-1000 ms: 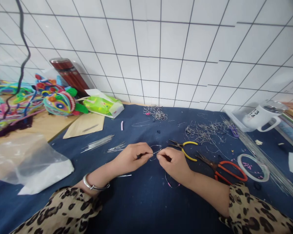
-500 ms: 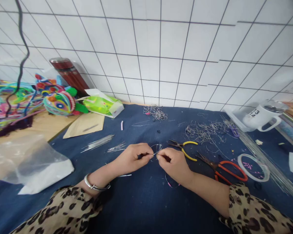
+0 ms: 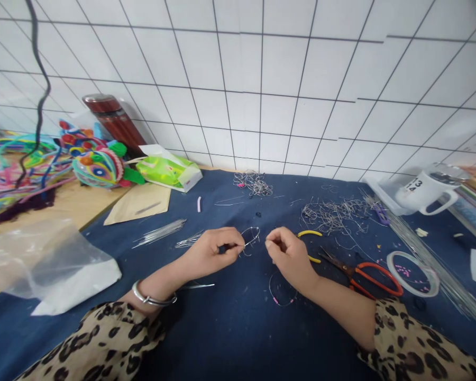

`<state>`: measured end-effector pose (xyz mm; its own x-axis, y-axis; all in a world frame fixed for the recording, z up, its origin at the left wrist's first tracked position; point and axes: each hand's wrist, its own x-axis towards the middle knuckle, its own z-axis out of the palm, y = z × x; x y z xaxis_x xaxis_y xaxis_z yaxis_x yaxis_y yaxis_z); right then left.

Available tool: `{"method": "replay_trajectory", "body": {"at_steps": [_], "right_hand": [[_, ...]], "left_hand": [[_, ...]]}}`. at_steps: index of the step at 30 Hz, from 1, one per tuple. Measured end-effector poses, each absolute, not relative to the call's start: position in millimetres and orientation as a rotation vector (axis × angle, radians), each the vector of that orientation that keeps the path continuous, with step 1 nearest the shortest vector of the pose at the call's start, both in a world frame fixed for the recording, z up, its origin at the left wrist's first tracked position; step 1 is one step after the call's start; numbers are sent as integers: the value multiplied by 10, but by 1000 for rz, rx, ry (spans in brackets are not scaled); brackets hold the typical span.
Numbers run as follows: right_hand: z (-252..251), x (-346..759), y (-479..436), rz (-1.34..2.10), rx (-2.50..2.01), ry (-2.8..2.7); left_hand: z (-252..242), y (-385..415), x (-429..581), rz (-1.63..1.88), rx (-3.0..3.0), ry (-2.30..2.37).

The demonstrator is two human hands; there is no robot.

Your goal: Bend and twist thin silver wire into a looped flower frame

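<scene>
My left hand [image 3: 212,253] pinches a thin silvery wire loop [image 3: 257,233] between thumb and forefinger, and short wire ends stick out from it. To the right of the loop, apart from it, my right hand [image 3: 291,259] has thumb and forefinger pressed together; whether anything tiny is between them cannot be seen. A second wire loop with pink beads [image 3: 276,301] lies on the cloth below my right hand. Behind that hand, partly hidden, are yellow-handled pliers [image 3: 310,233]. Orange-handled scissors [image 3: 375,278] lie to its right.
On the dark blue cloth [image 3: 230,328] lie straight wires [image 3: 161,233], tangled wire scraps [image 3: 333,214] and a round clear dish with pink beads [image 3: 412,272]. A white mug [image 3: 428,190] stands at right. Leftward are a plastic bag [image 3: 51,259], a green tissue pack [image 3: 162,169] and a colourful toy [image 3: 99,166].
My right hand has come off the wire loop and moved slightly right and up. My left hand has shifted a little left, still holding the loop, which now shows more fully.
</scene>
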<state>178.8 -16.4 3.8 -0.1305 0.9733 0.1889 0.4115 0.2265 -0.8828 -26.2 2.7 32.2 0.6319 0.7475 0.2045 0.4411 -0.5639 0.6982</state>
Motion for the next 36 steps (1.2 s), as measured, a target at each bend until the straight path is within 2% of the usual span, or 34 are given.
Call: {"method": "replay_trajectory", "body": {"at_steps": [17,36], "right_hand": [[12,1797,-94,1350,-1062,-1611],[-68,1785,-124,1056,-1108,-1886]], "left_hand": [[308,14,-269,467,2390,739],[363,26,-307,355,2682,689]]}}
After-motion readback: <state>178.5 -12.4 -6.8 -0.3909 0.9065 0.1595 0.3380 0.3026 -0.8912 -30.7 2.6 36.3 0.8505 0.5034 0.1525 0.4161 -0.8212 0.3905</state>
